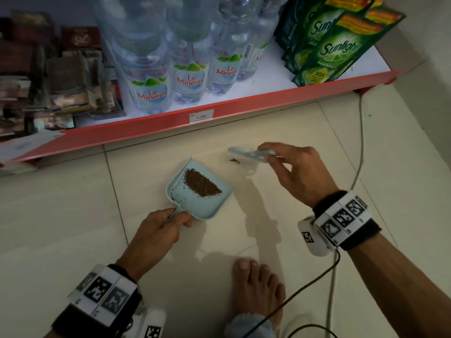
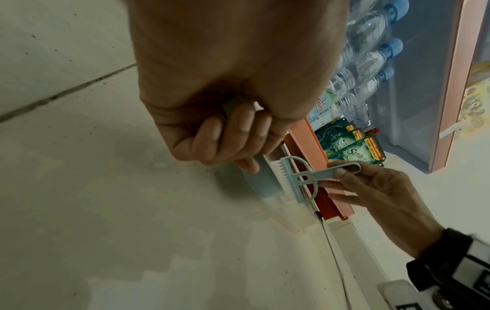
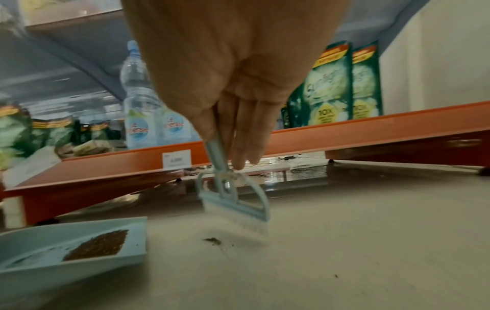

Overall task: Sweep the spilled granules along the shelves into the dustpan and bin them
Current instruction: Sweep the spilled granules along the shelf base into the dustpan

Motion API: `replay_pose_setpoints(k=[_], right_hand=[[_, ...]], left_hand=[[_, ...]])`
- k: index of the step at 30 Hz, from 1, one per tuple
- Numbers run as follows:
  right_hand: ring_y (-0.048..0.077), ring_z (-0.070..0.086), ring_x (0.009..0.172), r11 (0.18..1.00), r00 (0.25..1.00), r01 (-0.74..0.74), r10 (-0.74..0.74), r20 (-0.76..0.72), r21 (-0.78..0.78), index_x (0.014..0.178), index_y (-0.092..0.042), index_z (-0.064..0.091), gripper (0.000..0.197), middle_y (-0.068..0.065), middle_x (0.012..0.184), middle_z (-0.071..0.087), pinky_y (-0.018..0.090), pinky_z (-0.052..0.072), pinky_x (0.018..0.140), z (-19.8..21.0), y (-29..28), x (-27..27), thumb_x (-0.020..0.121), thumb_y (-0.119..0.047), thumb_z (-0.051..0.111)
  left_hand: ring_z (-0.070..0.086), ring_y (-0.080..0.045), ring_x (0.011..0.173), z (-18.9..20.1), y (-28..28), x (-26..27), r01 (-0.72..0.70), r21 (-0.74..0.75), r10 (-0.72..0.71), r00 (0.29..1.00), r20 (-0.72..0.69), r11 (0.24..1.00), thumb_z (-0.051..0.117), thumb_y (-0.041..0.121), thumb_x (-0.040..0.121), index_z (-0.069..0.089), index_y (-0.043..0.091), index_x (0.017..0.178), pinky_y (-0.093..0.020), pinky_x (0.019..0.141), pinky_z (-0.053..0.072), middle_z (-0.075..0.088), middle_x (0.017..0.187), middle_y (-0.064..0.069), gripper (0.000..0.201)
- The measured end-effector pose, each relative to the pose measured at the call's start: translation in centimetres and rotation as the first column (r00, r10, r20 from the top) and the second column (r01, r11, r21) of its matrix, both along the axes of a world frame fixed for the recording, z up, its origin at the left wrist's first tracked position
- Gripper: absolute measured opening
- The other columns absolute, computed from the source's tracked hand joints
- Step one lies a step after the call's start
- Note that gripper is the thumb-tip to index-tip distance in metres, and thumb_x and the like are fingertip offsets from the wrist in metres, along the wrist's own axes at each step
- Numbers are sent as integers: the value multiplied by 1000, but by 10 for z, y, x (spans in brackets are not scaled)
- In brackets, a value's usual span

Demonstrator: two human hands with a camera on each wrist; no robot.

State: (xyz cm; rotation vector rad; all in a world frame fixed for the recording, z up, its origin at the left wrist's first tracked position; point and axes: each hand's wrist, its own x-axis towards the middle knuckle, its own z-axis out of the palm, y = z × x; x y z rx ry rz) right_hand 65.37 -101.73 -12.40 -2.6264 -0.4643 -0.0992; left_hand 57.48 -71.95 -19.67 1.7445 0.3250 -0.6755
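Holding brown granules heaped inside, the dustpan is gripped by the left hand | brush pinched by right hand just beyond dustpan, bristles blurred.

Smooth matt plastic dustpan; glossy floor tiles; clear plastic bottles
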Motion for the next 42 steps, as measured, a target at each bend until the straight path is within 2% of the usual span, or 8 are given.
replay_pose_setpoints(k=[4,11,16,23,30,37,39,42], right_hand=[[31,72,73,956,954,290,-285,91,-37,112,-10,68,23,11,92,75,45,60,67,-14,6,-6,100,-18,50],[26,71,69,973,975,221,-221,-3,68,110,-12,68,20,7,82,75,41,60,63,-22,53,-16,100,-19,51],[9,73,74,931,951,256,-291,107,261,104,-11,68,16,1,84,76,11,56,65,-7,56,1,98,-16,55],[16,76,77,618,896,438,-245,-370,653,93,-16,68,11,1,83,76,29,60,65,-25,73,28,97,-18,59],[16,76,78,733,876,482,-385,-291,480,99,-6,68,15,10,86,76,45,63,72,-35,37,37,97,-16,57],[21,76,83,551,843,538,-339,-418,638,100,-6,68,12,11,90,76,34,62,69,-5,8,35,97,-15,60],[19,76,84,592,870,492,-339,-357,638,101,-8,69,14,9,89,76,31,61,68,4,2,34,97,-18,60],[12,74,82,840,937,337,-342,-67,424,103,-11,71,18,4,89,76,29,62,70,11,-2,32,97,-22,58]], left_hand=[[33,-7,37,3,-4,3,-3,-7,3,1000,3,1000,57,35,97,70,19,72,-25,47,26,37,45,9,32],[33,-5,37,5,0,-1,-4,1,4,1000,-3,1000,57,36,97,70,15,75,-24,48,26,38,44,10,33],[33,-5,37,2,5,-6,-14,-1,14,1000,-4,1000,57,35,97,70,19,72,-24,48,26,38,44,11,33],[33,-6,37,0,7,-8,2,3,-2,1000,7,1000,56,34,98,69,23,72,-23,45,26,38,44,10,31],[35,-6,38,1,6,-5,-12,22,12,1000,6,1000,57,36,96,69,23,72,-25,48,28,40,44,9,30],[39,-1,35,-1,-13,9,26,66,-26,1000,0,997,58,35,95,70,23,68,-26,48,32,45,39,10,32],[43,0,36,0,-20,15,44,87,-45,999,9,995,58,37,95,70,21,67,-26,50,34,47,38,11,34],[47,1,37,2,-29,24,74,134,-74,997,-2,988,58,39,93,71,20,69,-26,51,36,51,38,14,33]])
